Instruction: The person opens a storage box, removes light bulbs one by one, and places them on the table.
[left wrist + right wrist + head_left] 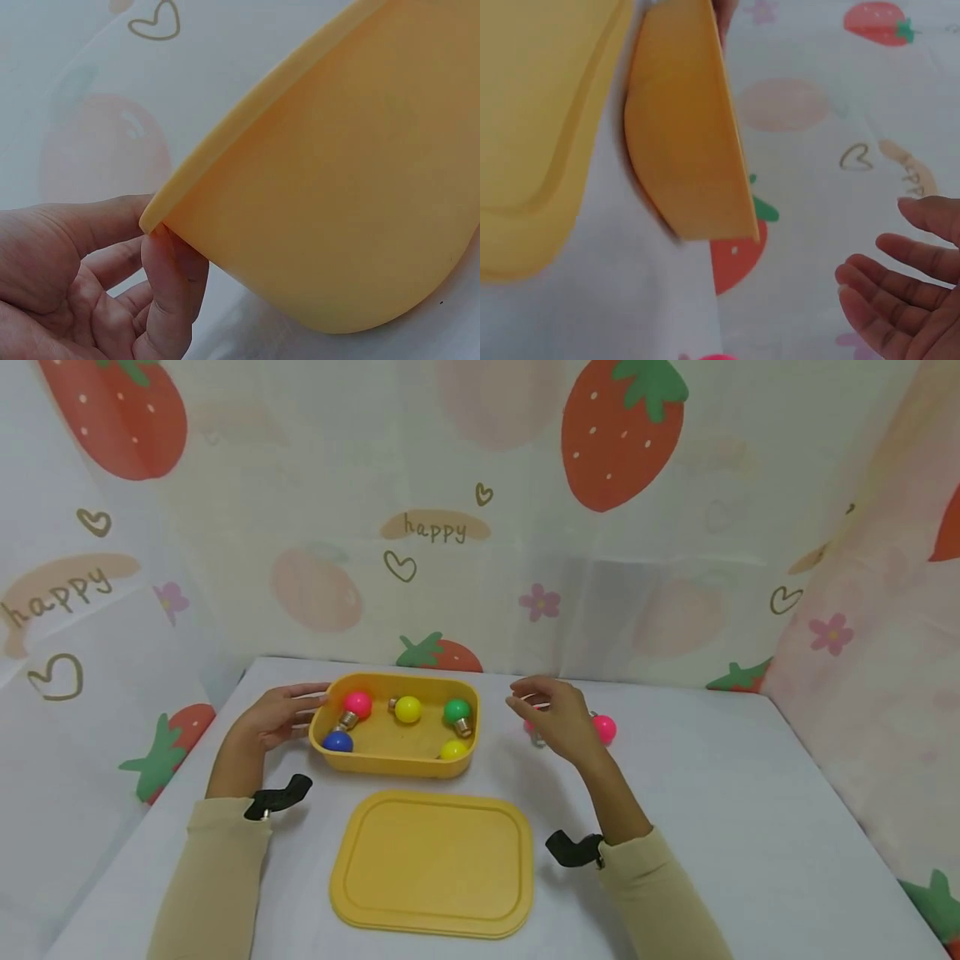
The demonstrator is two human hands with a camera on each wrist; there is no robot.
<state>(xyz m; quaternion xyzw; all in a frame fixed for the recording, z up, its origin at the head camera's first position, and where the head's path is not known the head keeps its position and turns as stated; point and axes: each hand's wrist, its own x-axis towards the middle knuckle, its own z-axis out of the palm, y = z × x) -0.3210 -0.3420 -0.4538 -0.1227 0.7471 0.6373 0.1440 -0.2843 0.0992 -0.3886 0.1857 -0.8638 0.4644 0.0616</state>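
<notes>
In the head view, a yellow plastic box (401, 766) holds several colored light bulbs: a pink bulb (357, 703), a blue bulb (338, 742), a green bulb (457, 711), a yellow bulb (408, 709) and a second yellow bulb (453, 749) by the front wall. My left hand (276, 717) pinches the box's rim at its left end; the left wrist view shows its fingertips (166, 277) right under the lip. To the right of the box, my right hand (558, 720) is raised with loosely bent fingers and nothing in them. It partly covers pink bulbs (604, 728) on the table.
A flat yellow lid (432, 864) lies on the white tabletop (720, 793) in front of the box. Behind the table hangs a strawberry-print cloth (510, 577), with more cloth along both sides. Black wrist mounts (574, 849) stick out at the sleeves.
</notes>
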